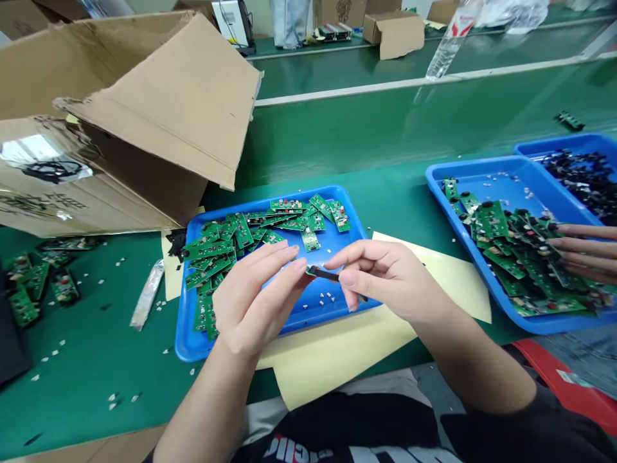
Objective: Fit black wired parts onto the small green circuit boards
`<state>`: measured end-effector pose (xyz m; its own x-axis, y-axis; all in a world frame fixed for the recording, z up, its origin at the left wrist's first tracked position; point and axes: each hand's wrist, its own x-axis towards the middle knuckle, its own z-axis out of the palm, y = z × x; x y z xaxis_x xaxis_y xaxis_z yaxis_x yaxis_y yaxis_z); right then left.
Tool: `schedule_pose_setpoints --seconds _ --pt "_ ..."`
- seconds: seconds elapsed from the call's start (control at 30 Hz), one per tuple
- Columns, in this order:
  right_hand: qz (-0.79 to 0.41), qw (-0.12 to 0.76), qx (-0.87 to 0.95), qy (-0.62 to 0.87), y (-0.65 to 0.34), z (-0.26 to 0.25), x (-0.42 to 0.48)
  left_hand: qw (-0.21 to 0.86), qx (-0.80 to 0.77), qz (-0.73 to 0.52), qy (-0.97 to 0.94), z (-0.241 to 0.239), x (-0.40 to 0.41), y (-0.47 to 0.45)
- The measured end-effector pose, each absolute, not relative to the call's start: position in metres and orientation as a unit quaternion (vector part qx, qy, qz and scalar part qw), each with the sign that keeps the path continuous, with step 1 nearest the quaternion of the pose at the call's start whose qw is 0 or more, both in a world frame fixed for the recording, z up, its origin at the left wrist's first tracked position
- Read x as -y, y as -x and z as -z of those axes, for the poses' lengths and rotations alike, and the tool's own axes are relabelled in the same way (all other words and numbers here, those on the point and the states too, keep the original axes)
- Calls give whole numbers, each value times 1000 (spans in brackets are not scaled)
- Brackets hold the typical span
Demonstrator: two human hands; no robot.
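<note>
While a green worktable spans the view, pale rails edge its raised back tiers, and its near edge runs just in front of the person's lap. At the left, a large cardboard box stands with its flap jutting toward the middle blue tray; the box's lower corner comes close to the tray's rim, leaving little room there. To the right, a strip of tabletop separates this tray from a second blue tray, which adjoins a third tray of black parts. Yellow paper lies under the middle tray and sticks out past its front and right edges. Along the back stand a white device, smaller cartons and a tilted clear bottle.

Over the front of the middle tray, the left hand curves with its fingers close together, tips at the far end of a thin black strip; its thumb is hidden, so whether it grips cannot be told. The right hand pinches the strip between thumb and forefinger. Another person's hand rests on boards in the second tray. Green circuit boards crowd the middle tray's left and back; tiny white bits dot the tabletop.
</note>
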<state>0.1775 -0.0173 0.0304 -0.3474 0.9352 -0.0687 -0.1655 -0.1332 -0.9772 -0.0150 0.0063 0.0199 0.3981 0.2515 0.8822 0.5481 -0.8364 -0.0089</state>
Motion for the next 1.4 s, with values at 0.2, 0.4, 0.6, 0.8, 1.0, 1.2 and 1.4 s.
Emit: schedule_pose_setpoints --seconds 0.2,0.4,0.6,0.8,1.0,1.2,1.4 --pt "-663 444 483 361 -174 -29 16 107 266 498 818 -17 -3 13" --pt "-602 458 540 369 -172 -24 17 69 253 485 834 -17 -2 14" --pt "-364 523 680 361 -167 -17 17 -49 277 477 833 -15 1 9" --pt "-268 547 705 363 -174 -21 15 -337 305 526 719 -15 10 2" --pt "-225 508 753 352 -184 -26 12 -469 341 482 657 -14 6 9" --pt "-162 538 737 375 -185 -23 11 -490 338 442 671 -16 8 6" --pt "-83 529 756 375 -186 -26 11 -511 349 406 672 -28 7 2"
